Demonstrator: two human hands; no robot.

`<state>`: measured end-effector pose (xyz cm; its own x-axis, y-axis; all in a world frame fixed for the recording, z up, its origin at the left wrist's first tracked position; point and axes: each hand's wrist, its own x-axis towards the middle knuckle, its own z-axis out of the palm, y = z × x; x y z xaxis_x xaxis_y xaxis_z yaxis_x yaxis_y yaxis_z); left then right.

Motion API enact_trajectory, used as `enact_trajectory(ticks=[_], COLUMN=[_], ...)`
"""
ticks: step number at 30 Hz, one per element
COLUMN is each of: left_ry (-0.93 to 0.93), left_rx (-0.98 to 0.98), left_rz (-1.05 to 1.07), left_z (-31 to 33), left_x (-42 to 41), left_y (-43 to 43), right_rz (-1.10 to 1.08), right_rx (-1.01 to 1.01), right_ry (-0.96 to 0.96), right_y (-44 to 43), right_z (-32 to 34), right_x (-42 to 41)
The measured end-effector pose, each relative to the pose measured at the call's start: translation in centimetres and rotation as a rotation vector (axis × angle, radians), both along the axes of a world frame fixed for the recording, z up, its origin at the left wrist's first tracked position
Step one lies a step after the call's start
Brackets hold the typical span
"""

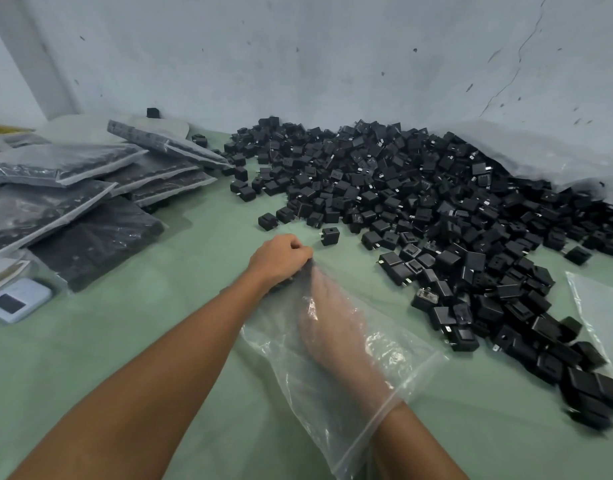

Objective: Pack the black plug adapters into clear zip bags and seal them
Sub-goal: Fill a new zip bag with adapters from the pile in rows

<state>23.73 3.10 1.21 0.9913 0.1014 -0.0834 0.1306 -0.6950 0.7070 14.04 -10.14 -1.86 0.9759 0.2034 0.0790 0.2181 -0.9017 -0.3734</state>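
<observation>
A clear zip bag point(395, 355) lies on the green table in front of me. My right hand point(329, 317) is inside it up to the wrist, seen blurred through the plastic, reaching toward the bag's far end. My left hand point(281, 259) grips the bag's far end from outside, its fingers curled over the plastic. Something dark shows at that end, too blurred to name. A big heap of black plug adapters point(419, 188) covers the table's right and back. One adapter point(330, 235) stands alone just beyond my left hand.
Filled bags of adapters point(90, 188) are stacked at the left. A small white device with a dark screen point(15, 303) lies near the left edge. Another clear bag point(599, 313) lies at the right. A large plastic sheet point(540, 150) sits against the wall.
</observation>
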Motion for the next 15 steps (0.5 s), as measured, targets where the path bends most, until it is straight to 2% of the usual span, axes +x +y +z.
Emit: enact_trajectory(ticks=[1, 3, 4, 5, 7, 8, 9, 12, 14, 15], left_ry=[0.0, -0.021, -0.037, -0.052, -0.077, -0.084, -0.086, -0.091, -0.095, -0.101], left_rx=[-0.018, -0.045, -0.045, -0.039, -0.028, -0.027, -0.029, -0.056, -0.063, -0.065], left_rz=[-0.004, -0.004, -0.003, -0.001, 0.013, 0.024, 0.033, 0.042, 0.014, 0.002], left_z=[-0.1, -0.3, -0.4, -0.4, -0.4, -0.4, -0.4, -0.5, -0.6, -0.7], left_x=[0.1, 0.3, 0.4, 0.4, 0.3, 0.2, 0.1, 0.2, 0.3, 0.4], left_y=[0.0, 0.2, 0.3, 0.3, 0.3, 0.3, 0.2, 0.1, 0.2, 0.3], right_rz=[-0.023, -0.076, -0.078, -0.063, -0.087, -0.14, -0.177, -0.164, -0.189, -0.146], right_rx=[-0.014, -0.065, -0.085, -0.071, 0.01, -0.05, -0.086, -0.263, -0.252, -0.217], right_ry=[0.012, -0.11, -0.089, 0.082, 0.256, 0.242, 0.322, 0.205, 0.228, 0.313], right_y=[0.5, 2.5, 3.1, 4.7, 8.9, 9.9, 9.3, 9.0, 8.4, 8.1], right_z=[0.2, 1.3, 1.4, 1.5, 0.6, 0.9, 1.7, 1.2, 0.5, 0.8], right_x=[0.0, 3.4, 6.0, 7.2, 9.7, 10.3, 9.6, 10.3, 10.4, 10.5])
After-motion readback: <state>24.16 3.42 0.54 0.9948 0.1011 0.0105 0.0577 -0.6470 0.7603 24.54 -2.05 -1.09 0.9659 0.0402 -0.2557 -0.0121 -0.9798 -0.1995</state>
